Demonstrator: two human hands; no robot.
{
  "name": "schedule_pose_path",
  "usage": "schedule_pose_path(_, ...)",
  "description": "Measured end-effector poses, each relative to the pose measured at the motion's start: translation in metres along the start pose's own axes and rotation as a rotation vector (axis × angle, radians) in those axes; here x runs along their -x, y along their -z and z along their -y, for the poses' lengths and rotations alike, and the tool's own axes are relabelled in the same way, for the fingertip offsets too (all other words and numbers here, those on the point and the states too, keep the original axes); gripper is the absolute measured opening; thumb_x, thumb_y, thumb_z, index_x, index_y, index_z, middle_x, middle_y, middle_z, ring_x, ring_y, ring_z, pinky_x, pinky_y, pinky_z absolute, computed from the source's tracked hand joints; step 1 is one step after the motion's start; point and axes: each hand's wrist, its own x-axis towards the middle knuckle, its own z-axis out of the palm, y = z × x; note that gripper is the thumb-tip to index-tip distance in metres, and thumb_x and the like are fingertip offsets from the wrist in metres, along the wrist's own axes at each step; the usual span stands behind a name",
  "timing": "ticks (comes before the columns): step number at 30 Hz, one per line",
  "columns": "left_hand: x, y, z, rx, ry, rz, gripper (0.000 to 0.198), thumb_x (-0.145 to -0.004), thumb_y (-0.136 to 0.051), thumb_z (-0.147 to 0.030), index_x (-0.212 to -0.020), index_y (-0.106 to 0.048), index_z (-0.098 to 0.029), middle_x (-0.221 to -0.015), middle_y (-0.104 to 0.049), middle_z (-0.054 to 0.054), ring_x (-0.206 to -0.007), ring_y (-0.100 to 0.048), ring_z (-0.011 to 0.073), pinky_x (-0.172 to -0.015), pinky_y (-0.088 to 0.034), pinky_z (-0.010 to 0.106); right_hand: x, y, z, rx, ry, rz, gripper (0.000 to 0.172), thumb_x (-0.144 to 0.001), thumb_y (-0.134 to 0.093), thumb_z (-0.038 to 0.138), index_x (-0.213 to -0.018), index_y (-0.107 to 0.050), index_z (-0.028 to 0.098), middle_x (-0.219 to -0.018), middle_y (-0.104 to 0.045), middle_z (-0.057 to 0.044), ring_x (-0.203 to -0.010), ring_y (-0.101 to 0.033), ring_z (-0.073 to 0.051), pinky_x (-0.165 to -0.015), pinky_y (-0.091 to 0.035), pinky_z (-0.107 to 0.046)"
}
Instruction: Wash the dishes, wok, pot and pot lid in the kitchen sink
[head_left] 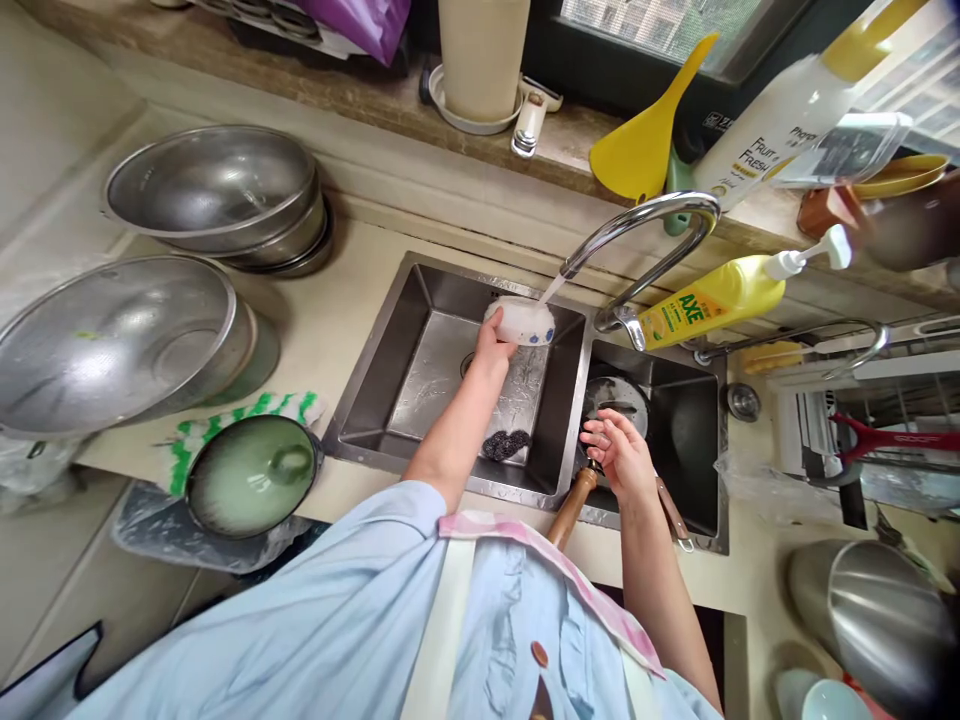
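Note:
My left hand grips a white bowl with blue marks in the left basin of a steel double sink. Water from the curved chrome faucet falls onto the bowl. My right hand hangs open and wet above the right basin, holding nothing, its fingers apart. Just below it lies a wooden handle, its far end hidden by my hand. A dark scouring pad rests on the left basin's floor. A round strainer sits in the right basin.
Stacked steel bowls and a steel colander stand left of the sink, beside a green-glazed dark bowl. A yellow AXE dish soap bottle lies behind the right basin. A steel pot stands at lower right.

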Motion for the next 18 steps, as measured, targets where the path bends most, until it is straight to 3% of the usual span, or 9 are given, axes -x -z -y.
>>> schedule_pose_path(4, 0.024, 0.011, 0.002, 0.033, -0.027, -0.042, 0.048, -0.071, -0.077, -0.022, -0.117, -0.066, -0.014, -0.114, -0.075, 0.013, -0.114, -0.068, 0.0273, -0.094, -0.057, 0.040, 0.001, 0.006, -0.007, 0.012, -0.001, 0.002, 0.051, -0.060, -0.088, 0.041, -0.098, -0.062, 0.020, -0.079, -0.073, -0.002, -0.065, -0.072, -0.017, -0.046, -0.048, -0.018)
schedule_pose_path(9, 0.050, 0.010, 0.009, -0.748, -0.286, 0.120, 0.022, -0.064, -0.080, -0.012, -0.085, -0.072, -0.015, -0.090, -0.077, 0.009, -0.100, -0.070, 0.0281, -0.092, -0.054, 0.039, -0.011, -0.006, -0.010, 0.087, -0.035, 0.063, 0.057, -0.065, -0.085, 0.049, -0.107, -0.058, 0.022, -0.090, -0.074, -0.003, -0.066, -0.074, -0.018, -0.046, -0.049, -0.018)
schedule_pose_path(12, 0.062, 0.012, 0.014, -0.941, -0.348, 0.169, 0.021, -0.057, -0.079, -0.005, -0.059, -0.064, -0.019, -0.070, -0.069, 0.007, -0.106, -0.066, 0.0328, -0.097, -0.048, 0.040, -0.032, -0.031, 0.000, 0.136, -0.091, 0.123, 0.065, -0.071, -0.081, 0.053, -0.122, -0.050, 0.026, -0.109, -0.073, -0.006, -0.068, -0.075, -0.020, -0.043, -0.046, -0.017)
schedule_pose_path(14, 0.069, 0.017, 0.016, -1.090, -0.414, 0.234, 0.025, -0.059, -0.076, -0.004, -0.052, -0.058, -0.020, -0.066, -0.066, 0.008, -0.108, -0.065, 0.0343, -0.098, -0.046, 0.039, -0.053, -0.054, 0.009, 0.165, -0.131, 0.154, 0.067, -0.076, -0.078, 0.052, -0.129, -0.045, 0.029, -0.115, -0.071, -0.008, -0.067, -0.075, -0.020, -0.041, -0.046, -0.018)
schedule_pose_path(18, 0.076, 0.030, 0.015, -1.327, -0.579, 0.441, 0.025, -0.066, -0.073, -0.008, -0.050, -0.059, -0.021, -0.065, -0.062, 0.009, -0.096, -0.065, 0.0327, -0.098, -0.044, 0.043, -0.093, -0.098, 0.018, 0.271, -0.179, 0.130, 0.052, -0.080, -0.071, 0.033, -0.126, -0.049, 0.024, -0.093, -0.072, -0.007, -0.055, -0.069, -0.017, -0.037, -0.044, -0.019)
